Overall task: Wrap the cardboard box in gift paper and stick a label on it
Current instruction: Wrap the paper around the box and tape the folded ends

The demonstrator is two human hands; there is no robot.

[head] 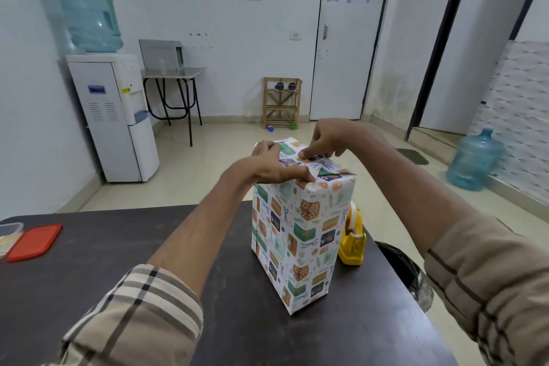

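A tall box [300,235] covered in white gift paper with a coloured present pattern stands upright on the dark table [118,261]. Its top end shows folded paper flaps meeting in a triangle. My left hand [271,165] lies flat on the top, pressing the flaps down along the near and left edges. My right hand [326,140] reaches over from the right, thumb and fingertips pushing on the middle of the top fold. I cannot tell if a piece of tape sits under the fingers. No label shows on the box.
A yellow tape dispenser [353,235] stands just right of the box. A red lid [34,242] and a clear container [9,235] lie at the table's left edge. A black-lined bin [407,270] sits beside the right edge. A water dispenser [116,116] stands beyond.
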